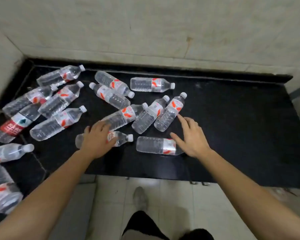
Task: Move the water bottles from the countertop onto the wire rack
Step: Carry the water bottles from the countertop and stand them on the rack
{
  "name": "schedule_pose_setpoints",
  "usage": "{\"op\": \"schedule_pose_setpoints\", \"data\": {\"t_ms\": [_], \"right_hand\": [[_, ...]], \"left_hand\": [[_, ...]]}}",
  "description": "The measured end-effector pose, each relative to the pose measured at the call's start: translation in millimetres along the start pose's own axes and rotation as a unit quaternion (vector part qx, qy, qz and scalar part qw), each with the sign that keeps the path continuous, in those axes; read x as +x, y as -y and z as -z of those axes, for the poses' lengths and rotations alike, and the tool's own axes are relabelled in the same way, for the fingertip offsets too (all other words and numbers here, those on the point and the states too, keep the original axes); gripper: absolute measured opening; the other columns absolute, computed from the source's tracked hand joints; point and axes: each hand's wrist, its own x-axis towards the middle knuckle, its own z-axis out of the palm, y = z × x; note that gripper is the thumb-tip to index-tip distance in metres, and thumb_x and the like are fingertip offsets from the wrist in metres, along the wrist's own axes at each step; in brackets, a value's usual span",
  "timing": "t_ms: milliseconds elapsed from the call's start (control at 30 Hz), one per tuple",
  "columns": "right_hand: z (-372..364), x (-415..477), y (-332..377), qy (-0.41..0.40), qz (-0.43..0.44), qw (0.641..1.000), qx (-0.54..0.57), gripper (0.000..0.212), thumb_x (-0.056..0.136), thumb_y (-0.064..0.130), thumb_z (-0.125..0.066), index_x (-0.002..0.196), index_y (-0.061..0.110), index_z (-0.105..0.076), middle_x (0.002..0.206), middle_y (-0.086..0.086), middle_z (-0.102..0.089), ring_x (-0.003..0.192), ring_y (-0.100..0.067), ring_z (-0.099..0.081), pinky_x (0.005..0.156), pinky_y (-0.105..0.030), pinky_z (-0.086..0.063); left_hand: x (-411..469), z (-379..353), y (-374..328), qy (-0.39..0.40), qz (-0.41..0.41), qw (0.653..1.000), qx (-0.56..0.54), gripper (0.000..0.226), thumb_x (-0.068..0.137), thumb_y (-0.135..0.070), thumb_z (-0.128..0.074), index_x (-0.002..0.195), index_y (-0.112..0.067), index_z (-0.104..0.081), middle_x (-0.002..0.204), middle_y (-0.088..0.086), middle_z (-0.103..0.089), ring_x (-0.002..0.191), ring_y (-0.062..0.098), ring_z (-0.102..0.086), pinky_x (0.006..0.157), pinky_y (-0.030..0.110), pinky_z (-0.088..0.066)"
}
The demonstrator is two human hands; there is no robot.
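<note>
Your left hand (97,140) lies over the first bottle (121,138), which rests on its side on the black countertop (232,118). Your fingers (100,126) curl over its far side and your thumb wraps onto its label, so you are gripping it, with the cap sticking out to the right of your thumb. Just beyond those fingertips lies the second bottle (119,118); whether they touch its base, you cannot tell. Your right hand (192,137) is spread and relaxed, holding nothing. Beneath its thumb and palm lies the third bottle (151,144), on its side, its cap end hidden by the hand. Your right index fingertip sits just beside the fourth bottle (170,112), which lies slanting away from it. The other bottles (59,77) lie scattered to the left of your left fingers and beyond both hands, toward the wall (163,32).
</note>
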Motion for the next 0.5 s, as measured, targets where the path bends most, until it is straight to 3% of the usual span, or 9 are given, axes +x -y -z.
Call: {"op": "schedule_pose_setpoints", "data": {"t_ms": [100, 200, 267, 333, 400, 500], "right_hand": [[-23, -2, -2, 0.072, 0.052, 0.994, -0.064, 0.099, 0.082, 0.082, -0.040, 0.157, 0.019, -0.035, 0.138, -0.012, -0.051, 0.124, -0.032, -0.051, 0.102, -0.046, -0.039], [-45, -4, -7, 0.123, 0.121, 0.981, -0.087, 0.092, 0.086, 0.067, -0.062, 0.159, 0.019, -0.033, 0.138, -0.010, -0.052, 0.124, -0.032, -0.052, 0.105, -0.047, -0.038], [-48, 1, -12, 0.140, 0.133, 0.979, -0.060, 0.082, 0.090, 0.050, -0.069, 0.158, 0.021, -0.033, 0.139, -0.009, -0.052, 0.124, -0.033, -0.053, 0.104, -0.046, -0.042], [-44, 5, -15, 0.175, 0.127, 0.976, -0.020, 0.078, 0.092, 0.045, -0.069, 0.157, 0.023, -0.034, 0.141, -0.006, -0.049, 0.124, -0.032, -0.050, 0.103, -0.045, -0.044], [-35, 12, -23, 0.215, 0.120, 0.969, 0.010, 0.078, 0.092, 0.047, -0.069, 0.157, 0.027, -0.031, 0.141, -0.005, -0.047, 0.124, -0.029, -0.048, 0.103, -0.044, -0.045], [-10, 31, -45, 0.326, 0.092, 0.938, 0.071, 0.075, 0.090, 0.046, -0.073, 0.154, 0.031, -0.038, 0.130, -0.005, -0.048, 0.122, -0.026, -0.051, 0.102, -0.038, -0.046]], "left_hand": [[7, -23, 4, 0.046, -0.012, 0.999, 0.023, 0.090, 0.082, -0.066, -0.064, 0.152, -0.015, -0.041, 0.164, 0.021, -0.019, 0.152, 0.041, -0.018, 0.117, 0.066, -0.016], [-2, -43, -5, 0.066, 0.002, 0.995, 0.080, 0.094, 0.082, -0.042, -0.077, 0.156, -0.005, -0.032, 0.166, 0.029, -0.007, 0.155, 0.044, -0.002, 0.115, 0.071, -0.010], [-5, -44, -11, 0.033, 0.011, 0.995, 0.094, 0.084, 0.081, -0.027, -0.080, 0.150, 0.000, -0.040, 0.164, 0.031, -0.016, 0.152, 0.048, -0.014, 0.112, 0.075, -0.018], [-8, -43, -20, 0.026, 0.037, 0.995, 0.090, 0.078, 0.078, -0.023, -0.084, 0.144, 0.000, -0.048, 0.160, 0.031, -0.027, 0.138, 0.054, -0.036, 0.106, 0.076, -0.027], [-10, -41, -34, 0.029, 0.073, 0.994, 0.081, 0.075, 0.076, -0.025, -0.086, 0.138, -0.001, -0.052, 0.156, 0.032, -0.034, 0.118, 0.056, -0.051, 0.098, 0.073, -0.035], [-10, -37, -67, 0.046, 0.136, 0.988, 0.056, 0.073, 0.084, -0.042, -0.077, 0.142, -0.008, -0.048, 0.155, 0.027, -0.034, 0.122, 0.051, -0.048, 0.101, 0.066, -0.036]]}}
